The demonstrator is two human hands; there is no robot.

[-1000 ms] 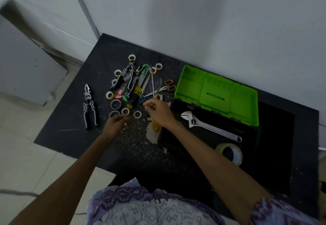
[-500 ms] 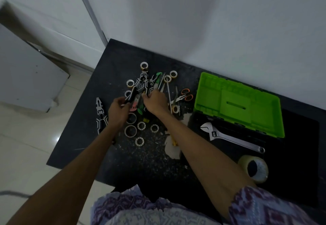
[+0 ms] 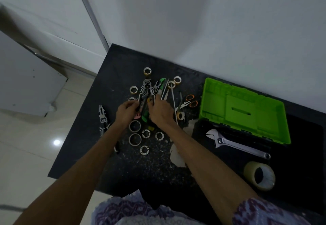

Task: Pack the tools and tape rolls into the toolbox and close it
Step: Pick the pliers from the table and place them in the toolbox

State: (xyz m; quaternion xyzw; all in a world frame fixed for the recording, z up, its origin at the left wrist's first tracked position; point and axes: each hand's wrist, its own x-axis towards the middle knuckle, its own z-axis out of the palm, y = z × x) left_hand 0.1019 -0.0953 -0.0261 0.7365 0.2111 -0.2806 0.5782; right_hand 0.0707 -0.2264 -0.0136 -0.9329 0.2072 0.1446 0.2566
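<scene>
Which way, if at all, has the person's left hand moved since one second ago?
Yes. The left hand has moved away from the person, from the small rings up to the tool pile.

Only one camera here, strapped to my head, wide-angle, looking forward and steeply down over my own arms at the black desk (image 3: 112, 69). It sits close enough that my forearms fill the lower half and my patterned shirt (image 3: 134, 209) crops the bottom edge. The white wall (image 3: 211, 22) takes the top, pale floor tiles (image 3: 26, 154) run down the left. No second view to overlap with.
</scene>
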